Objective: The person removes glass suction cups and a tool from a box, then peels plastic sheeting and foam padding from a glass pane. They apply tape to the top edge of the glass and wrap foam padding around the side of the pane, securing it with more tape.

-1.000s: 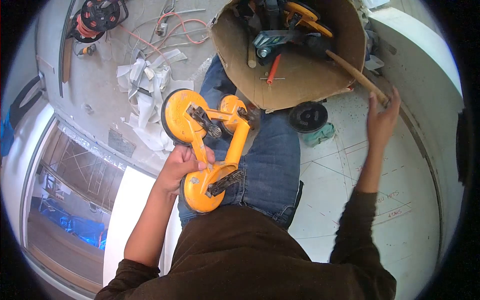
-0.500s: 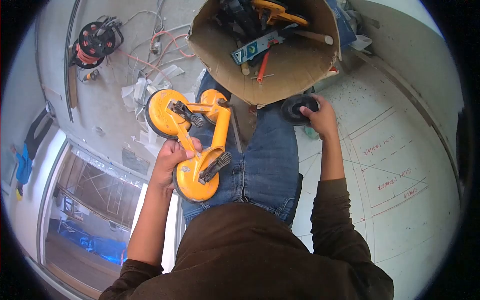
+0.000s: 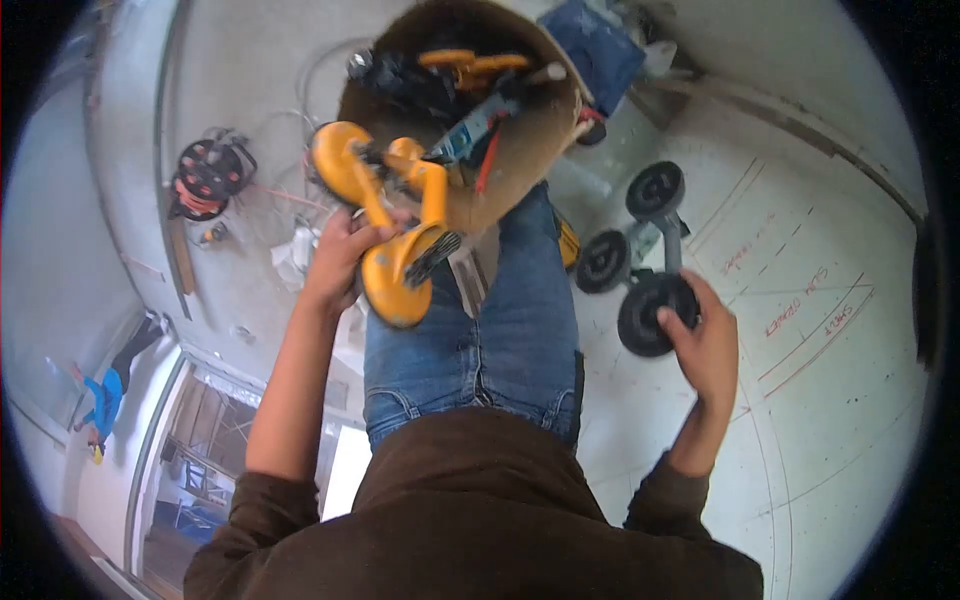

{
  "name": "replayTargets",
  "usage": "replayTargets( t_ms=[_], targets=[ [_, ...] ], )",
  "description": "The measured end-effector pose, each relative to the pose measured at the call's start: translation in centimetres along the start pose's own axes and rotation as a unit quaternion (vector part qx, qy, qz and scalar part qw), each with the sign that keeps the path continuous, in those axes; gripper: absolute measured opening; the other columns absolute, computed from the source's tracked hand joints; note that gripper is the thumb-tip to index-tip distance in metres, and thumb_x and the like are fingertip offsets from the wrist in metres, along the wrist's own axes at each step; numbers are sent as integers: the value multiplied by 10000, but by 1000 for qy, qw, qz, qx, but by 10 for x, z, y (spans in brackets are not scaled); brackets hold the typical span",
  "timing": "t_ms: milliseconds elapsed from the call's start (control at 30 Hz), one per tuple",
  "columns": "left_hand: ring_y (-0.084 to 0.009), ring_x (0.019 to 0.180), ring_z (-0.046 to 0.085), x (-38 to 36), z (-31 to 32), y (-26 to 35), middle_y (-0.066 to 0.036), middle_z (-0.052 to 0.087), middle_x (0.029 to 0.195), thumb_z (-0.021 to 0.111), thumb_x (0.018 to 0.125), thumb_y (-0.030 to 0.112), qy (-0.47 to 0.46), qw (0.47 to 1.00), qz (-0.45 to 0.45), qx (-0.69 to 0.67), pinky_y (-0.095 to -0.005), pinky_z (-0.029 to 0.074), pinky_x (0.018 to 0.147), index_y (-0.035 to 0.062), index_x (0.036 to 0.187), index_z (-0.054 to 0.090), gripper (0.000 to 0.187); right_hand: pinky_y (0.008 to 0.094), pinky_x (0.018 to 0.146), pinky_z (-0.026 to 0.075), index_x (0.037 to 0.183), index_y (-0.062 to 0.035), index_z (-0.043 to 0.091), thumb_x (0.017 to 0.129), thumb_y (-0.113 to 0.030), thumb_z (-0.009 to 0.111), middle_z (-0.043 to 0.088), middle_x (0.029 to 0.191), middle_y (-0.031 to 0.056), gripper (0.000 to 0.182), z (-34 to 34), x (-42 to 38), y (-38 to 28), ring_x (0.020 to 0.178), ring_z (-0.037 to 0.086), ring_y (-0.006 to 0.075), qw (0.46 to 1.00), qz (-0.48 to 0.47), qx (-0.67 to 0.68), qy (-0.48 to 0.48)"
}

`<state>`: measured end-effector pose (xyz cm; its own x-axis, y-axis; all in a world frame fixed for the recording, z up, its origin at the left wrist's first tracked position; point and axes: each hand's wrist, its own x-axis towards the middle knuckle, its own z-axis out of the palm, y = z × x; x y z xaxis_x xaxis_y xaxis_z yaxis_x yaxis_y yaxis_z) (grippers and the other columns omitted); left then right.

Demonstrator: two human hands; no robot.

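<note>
A yellow triple suction lifter (image 3: 395, 285) with black levers is in my left hand (image 3: 345, 252), fingers wrapped round its frame, in front of the cardboard box (image 3: 525, 170). My right hand (image 3: 705, 340) grips one black pad of a second suction lifter (image 3: 655, 312), whose three black rubber pads face up and whose frame is grey. That lifter hangs to the right of my legs, over the marked white surface. Inside the box lie a teal and grey level (image 3: 472, 132), a red-handled tool (image 3: 488, 160), yellow suction cups (image 3: 475, 62) and dark items.
A cable reel (image 3: 212, 172) rests on the floor at the left, with loose cables near it. A blue bag (image 3: 592, 55) is behind the box. Red writing marks the white surface (image 3: 800, 400) at the right. A person in blue (image 3: 105, 400) is far left.
My right hand has moved right and down, bringing the whole second lifter into sight beside my legs. The yellow lifter has moved up, partly overlapping the box. The view has shifted.
</note>
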<state>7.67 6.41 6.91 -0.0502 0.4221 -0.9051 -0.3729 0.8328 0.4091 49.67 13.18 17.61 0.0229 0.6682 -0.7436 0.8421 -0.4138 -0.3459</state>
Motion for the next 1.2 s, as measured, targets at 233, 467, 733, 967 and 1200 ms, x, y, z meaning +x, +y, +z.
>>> replayTargets(
  t_ms=[233,467,733,967,1200],
  targets=[
    [-377,1303,567,-17,28,-15,-240,599,1400,711,918,395,27,880,9,474,-428,441,1094,40,1380,583,597,380,927,556,1331,-12,624,787,-124,789,736,1133,229,579,-68,-49,-56,1051,738,322,984,-107,118,-80],
    [-175,1107,603,-276,111,124,-93,636,1271,726,956,264,-395,848,216,280,-332,492,961,163,1559,455,668,456,951,544,1395,-65,579,803,-234,820,714,1183,232,660,31,52,-73,1098,689,411,950,-275,-120,-88],
    [-287,1028,615,-415,151,136,-169,615,1137,632,1006,187,-456,601,570,325,-369,491,906,31,1229,607,274,454,941,548,1384,-77,601,811,-354,813,744,1093,218,670,-15,59,-92,1060,711,379,909,-332,-194,-161],
    [-118,1014,618,-526,101,131,-61,579,1118,556,1052,61,-178,727,649,-138,-290,504,942,15,1198,492,166,492,961,533,1327,-90,639,777,-411,839,717,1178,219,668,-17,97,-123,1125,675,395,851,-342,-382,-112],
    [-320,882,690,-534,76,100,-339,625,1075,555,980,267,-262,417,714,-498,-351,552,884,-176,1136,491,474,493,952,528,1274,-39,627,818,-308,783,702,1169,234,552,46,12,-258,1115,663,408,825,-456,-328,-62]
  ],
)
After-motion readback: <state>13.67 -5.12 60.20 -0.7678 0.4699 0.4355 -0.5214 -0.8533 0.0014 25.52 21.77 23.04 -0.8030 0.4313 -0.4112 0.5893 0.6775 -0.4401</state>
